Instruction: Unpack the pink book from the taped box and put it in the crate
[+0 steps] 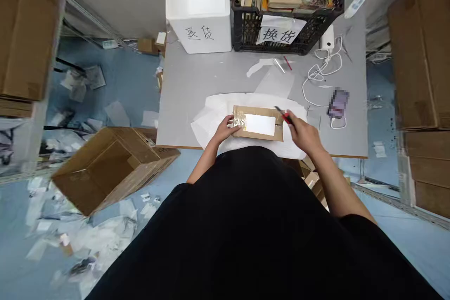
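A flat brown cardboard package (pixel 258 136) with a white label (pixel 260 125) lies on white wrapping sheets (pixel 225 101) near the table's front edge. Clear tape shines on its left end. My left hand (pixel 224 130) grips that end, thumb on top and fingers at the left edge. Just off the right end, my right hand (pixel 305 135) is closed around a red and black cutter (pixel 286 117), its dark tip pointing up and left over the package's upper right corner.
On the grey table (pixel 197 75) stand a white bin (pixel 207 33) and a black crate (pixel 242 33) of books at the back. A phone (pixel 338 103) with a white cable lies right. An open carton (pixel 105 164) sits on the littered floor at left.
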The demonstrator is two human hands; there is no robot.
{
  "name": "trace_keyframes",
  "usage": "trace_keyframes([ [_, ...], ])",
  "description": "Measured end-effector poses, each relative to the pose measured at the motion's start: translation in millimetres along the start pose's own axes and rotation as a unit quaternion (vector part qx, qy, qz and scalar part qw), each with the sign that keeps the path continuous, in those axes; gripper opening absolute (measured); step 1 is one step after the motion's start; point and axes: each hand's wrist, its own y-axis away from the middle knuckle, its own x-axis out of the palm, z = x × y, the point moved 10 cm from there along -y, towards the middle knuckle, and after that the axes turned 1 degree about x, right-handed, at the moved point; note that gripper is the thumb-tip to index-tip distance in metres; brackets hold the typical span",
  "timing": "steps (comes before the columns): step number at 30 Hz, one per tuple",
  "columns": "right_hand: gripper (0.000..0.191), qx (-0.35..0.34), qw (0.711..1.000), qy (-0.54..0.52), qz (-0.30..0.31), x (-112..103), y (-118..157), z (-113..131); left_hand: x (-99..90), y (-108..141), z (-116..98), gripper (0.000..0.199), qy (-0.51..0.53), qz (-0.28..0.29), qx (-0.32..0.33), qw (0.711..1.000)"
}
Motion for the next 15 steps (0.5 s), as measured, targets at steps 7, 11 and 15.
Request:
trace_keyframes([
  [7, 0.072, -0.175, 0.976, 0.097, 0.088, -2.8, -30.8, 100.4, 1.1, -4.8, 7.2, 0.075, 0.012, 0.0, 0.014, 1.0],
  [11, 0.069, -0.192, 0.968, 0.13, 0.1, -4.4, -39.5, 119.7, 1.3, -4.7, 10.8, 0.077, 0.023, -0.005, 0.025, 0.999],
  [15, 0.065, -0.204, 0.963, 0.144, 0.106, -5.6, -43.4, 130.5, 0.8, -6.0, 11.7, 0.08, 0.023, -0.003, 0.03, 0.999],
])
